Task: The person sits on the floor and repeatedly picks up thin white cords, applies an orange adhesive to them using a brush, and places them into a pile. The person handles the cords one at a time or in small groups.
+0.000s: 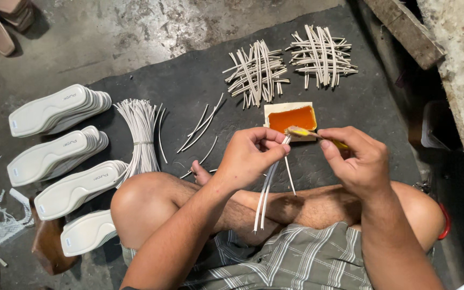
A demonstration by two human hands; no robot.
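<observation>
The person sits cross-legged in grey checked shorts (pixel 291 258), bare knees spread over a dark mat (pixel 189 80) laid on the floor. Above the lap the left hand (pixel 248 156) is pinched shut on the top ends of a few thin white strips (pixel 267 190), which hang down toward the shins. Just beside it the right hand (pixel 358 161) is closed on a small yellow-handled brush (pixel 310 133), its tip touching the strip ends held by the left fingers.

Directly beyond the hands, on the mat, lies a cream card holding a pool of orange glue (pixel 292 118). To its left a handful of loose white strips (pixel 202 129) lie scattered, and further left a tied bundle of strips (pixel 142 137) fans out. Off the mat's left edge, rows of white shoe insoles (pixel 57 110) are stacked overlapping.

At the far end of the mat sit two crisscrossed piles of strips, one nearer the centre (pixel 256 72), one to the right (pixel 323 55).
</observation>
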